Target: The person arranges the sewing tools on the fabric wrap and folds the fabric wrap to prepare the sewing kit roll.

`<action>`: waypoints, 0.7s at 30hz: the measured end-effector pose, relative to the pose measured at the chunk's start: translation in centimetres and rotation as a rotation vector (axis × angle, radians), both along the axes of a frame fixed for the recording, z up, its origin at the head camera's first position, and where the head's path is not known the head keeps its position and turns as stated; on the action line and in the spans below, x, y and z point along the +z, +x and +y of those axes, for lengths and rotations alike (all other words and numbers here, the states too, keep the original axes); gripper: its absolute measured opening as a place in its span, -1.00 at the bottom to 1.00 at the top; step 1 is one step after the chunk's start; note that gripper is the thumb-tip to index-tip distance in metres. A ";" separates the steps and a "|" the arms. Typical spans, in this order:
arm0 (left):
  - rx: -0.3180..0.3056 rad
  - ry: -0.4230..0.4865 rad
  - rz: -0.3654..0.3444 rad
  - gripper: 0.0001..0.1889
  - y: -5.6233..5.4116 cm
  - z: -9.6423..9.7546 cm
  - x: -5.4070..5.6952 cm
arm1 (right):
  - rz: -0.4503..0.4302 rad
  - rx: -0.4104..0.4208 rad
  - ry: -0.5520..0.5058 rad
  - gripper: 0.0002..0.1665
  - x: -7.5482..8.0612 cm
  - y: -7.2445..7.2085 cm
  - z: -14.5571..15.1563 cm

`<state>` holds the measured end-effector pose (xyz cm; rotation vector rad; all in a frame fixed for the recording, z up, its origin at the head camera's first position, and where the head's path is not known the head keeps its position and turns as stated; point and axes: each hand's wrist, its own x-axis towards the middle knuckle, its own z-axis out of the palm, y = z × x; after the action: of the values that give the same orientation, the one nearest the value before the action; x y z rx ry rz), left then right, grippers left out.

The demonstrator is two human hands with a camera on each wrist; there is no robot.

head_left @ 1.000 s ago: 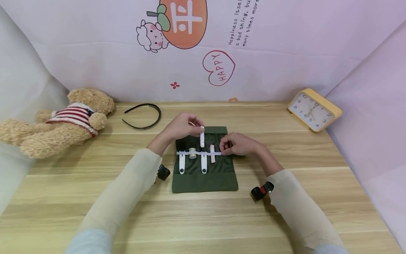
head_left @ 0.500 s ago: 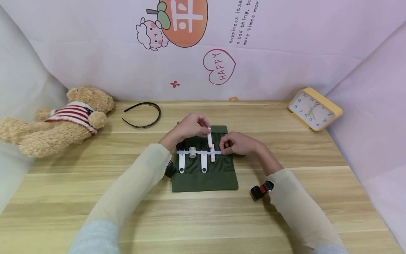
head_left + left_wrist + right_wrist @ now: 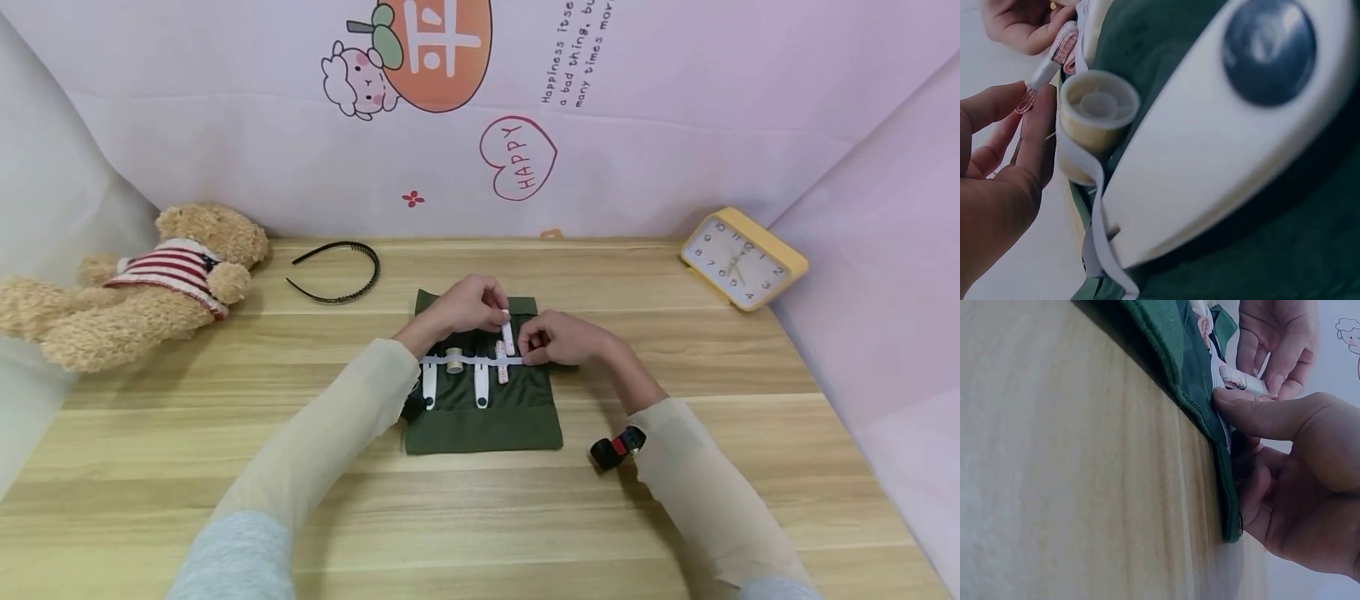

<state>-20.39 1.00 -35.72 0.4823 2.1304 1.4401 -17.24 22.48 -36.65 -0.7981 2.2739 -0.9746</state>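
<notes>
A green fabric sewing roll lies unfolded, a white elastic band running across it. My left hand pinches a slim pink-and-white bundle, looped at its end and wrapped in a white strip; it looks like a thread skein. Its lower end is near the band. My right hand pinches the band and the roll's right edge between thumb and fingers. A similar bundle sits under the band, beside two white flat tools with dark round buttons and a small spool.
A teddy bear lies at the far left, with a black headband to its right. A yellow clock stands at the back right. A printed white cloth hangs behind the wooden table.
My left hand has moved right and slightly down with its bundle, from above the middle white tool to just right of the bundle under the band. My right hand has stayed in place.
</notes>
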 end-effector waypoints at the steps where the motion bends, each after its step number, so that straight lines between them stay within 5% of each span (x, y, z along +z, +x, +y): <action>1: -0.005 -0.005 -0.005 -0.92 0.0 0.1 0.0 | -0.003 0.001 -0.003 -0.89 0.0 0.0 0.0; 21: -0.011 -0.029 0.000 -0.92 0.3 0.7 -0.3 | -0.034 -0.014 -0.018 -0.90 -0.2 -0.2 0.2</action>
<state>-20.05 1.71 -36.02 0.4827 2.1418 1.4012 -17.45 22.72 -36.89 -0.7685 2.2472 -1.0091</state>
